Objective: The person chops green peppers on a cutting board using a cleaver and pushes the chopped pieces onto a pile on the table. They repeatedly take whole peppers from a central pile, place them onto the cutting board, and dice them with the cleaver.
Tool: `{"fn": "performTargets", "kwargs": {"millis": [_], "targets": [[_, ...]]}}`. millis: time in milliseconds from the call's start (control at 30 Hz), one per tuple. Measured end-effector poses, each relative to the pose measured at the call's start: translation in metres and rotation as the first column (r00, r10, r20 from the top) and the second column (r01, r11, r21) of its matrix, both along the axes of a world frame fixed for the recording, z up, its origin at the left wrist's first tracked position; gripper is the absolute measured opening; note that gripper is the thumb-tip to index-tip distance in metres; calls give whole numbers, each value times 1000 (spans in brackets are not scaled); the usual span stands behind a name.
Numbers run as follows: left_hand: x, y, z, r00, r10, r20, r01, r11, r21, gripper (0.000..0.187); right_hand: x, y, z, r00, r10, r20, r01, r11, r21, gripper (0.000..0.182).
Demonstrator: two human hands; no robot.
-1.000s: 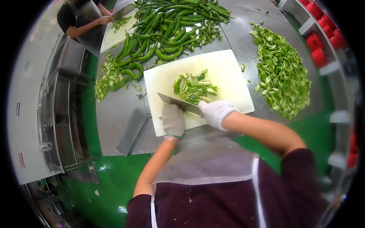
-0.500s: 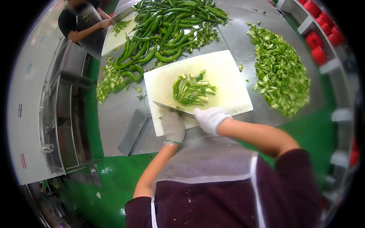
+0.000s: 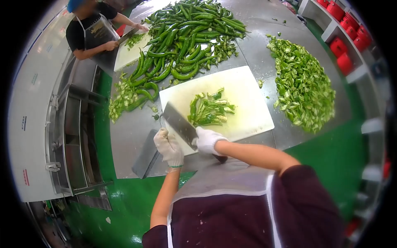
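Cleaver (image 3: 179, 125) gripped in the right hand (image 3: 206, 141), slanting lengthwise forward-left; just ahead of this nearer hand, on the cutting board (image 3: 250, 118), cut green peppers (image 3: 209, 112); left of the cleaver, curled left hand (image 3: 168, 147), any hold impossible to tell.

We see a bench (image 3: 126, 144) of smooth, softly shining metal and, on it, a cutting board (image 3: 250, 109) that looks like smooth plastic. The knife (image 3: 179, 122) has a flat metal blade, and the hands (image 3: 168, 149) wear matt, knitted cloth gloves (image 3: 211, 141). We note a thin, plastic-looking apron (image 3: 223, 182) with a faint sheen against a matt cloth shirt (image 3: 306, 206). The whole peppers (image 3: 192, 53) have smooth, glossy skins, and beneath us the floor (image 3: 124, 219) is smooth and glossy
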State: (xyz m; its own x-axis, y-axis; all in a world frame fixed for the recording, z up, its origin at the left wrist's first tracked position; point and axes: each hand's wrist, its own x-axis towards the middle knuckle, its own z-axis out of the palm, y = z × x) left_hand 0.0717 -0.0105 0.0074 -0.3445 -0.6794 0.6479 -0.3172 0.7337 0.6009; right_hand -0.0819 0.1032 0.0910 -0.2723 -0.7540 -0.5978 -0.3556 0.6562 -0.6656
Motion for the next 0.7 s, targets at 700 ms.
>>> {"fn": "performTargets", "kwargs": {"millis": [700], "targets": [[-21, -7, -14, 981, -133, 138, 131, 991, 25, 21, -143, 128, 62, 858, -369, -357, 400, 916, 15, 34]]}}
